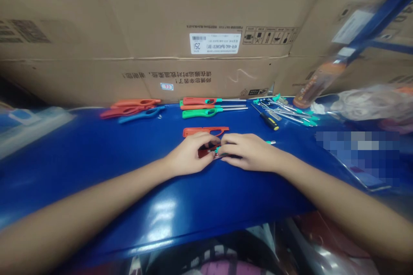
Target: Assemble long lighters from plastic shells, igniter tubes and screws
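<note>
Left hand (189, 152) and right hand (248, 152) hold a small lighter part (214, 151) on a blue worktop (97, 172).

Both hands have a tight grip on the lighter part, which is red and green and sits between them, just over the worktop. An orange lighter shell (205, 131) lies just past the hands. Farther back are more long lighters (201, 113), a yellow and black screwdriver (269, 121), and a pile of thin metal rods with green ends (290, 111).
</note>
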Motion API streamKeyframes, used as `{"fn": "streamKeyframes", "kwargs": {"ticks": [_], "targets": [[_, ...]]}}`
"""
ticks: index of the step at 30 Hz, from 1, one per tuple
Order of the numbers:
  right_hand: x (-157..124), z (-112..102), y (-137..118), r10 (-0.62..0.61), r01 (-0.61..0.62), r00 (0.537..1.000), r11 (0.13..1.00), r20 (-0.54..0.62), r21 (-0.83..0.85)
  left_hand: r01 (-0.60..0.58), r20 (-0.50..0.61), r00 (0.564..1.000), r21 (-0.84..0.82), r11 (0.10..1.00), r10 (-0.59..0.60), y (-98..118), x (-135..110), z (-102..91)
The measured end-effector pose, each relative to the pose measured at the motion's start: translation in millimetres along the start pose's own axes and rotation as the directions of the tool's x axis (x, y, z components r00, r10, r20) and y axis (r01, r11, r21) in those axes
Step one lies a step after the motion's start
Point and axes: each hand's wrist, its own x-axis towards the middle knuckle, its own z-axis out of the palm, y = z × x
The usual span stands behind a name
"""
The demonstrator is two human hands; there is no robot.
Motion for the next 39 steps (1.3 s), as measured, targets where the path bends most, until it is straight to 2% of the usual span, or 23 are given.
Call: {"fn": "streamKeyframes", "kwargs": {"ticks": [2,5,8,12,15,19,26,34,39], "targets": [[0.8,4.7,-0.7,-0.004,0.004,1.0,0.999,-0.017,0.033,-0.004,0.02,1.0,-0.021,1.0,0.005,-1.2,0.1,0.4],[0.8,3.9,-1.6,0.019,-0.008,0.998,0.981,-0.055,0.191,0.011,0.036,0.999,-0.045,0.999,-0.009,-2.8,0.3,0.5],[0.5,-3.1,-1.9,0.102,-0.065,0.991,0.938,-0.092,0.341,0.023,0.04,0.999,-0.06,0.998,-0.021,-3.8,1.0,0.2],[0.2,-9.6,0.5,0.255,-0.215,0.967,0.847,-0.017,0.486,0.038,0.035,0.999,-0.1,0.994,-0.034,-6.6,1.8,0.6],[0.2,-9.9,3.9,0.252,-0.227,0.967,0.806,0.03,0.546,0.058,0.049,0.998,-0.154,0.986,-0.051,-10.0,2.7,0.8],[-0.3,-10.3,7.4,0.244,-0.235,0.968,0.806,0.058,0.544,0.105,0.086,0.992,-0.185,0.977,-0.09,-13.1,4.5,-0.2],[-1.9,-10.3,10.8,0.216,-0.206,0.976,0.877,0.025,0.433,0.143,0.077,0.989,-0.212,0.967,-0.13,-14.1,5.8,-0.5],[-2.0,-6.1,11.9,0.167,-0.152,0.986,0.9,-0.002,0.408,0.093,0.044,0.995,-0.172,0.981,-0.086,-13.1,5.6,0.6],[-1.5,-7.6,12.4,0.129,-0.096,0.991,0.886,-0.042,0.454,0.098,0.039,0.995,-0.176,0.979,-0.093,-13.0,5.7,0.8]]}}
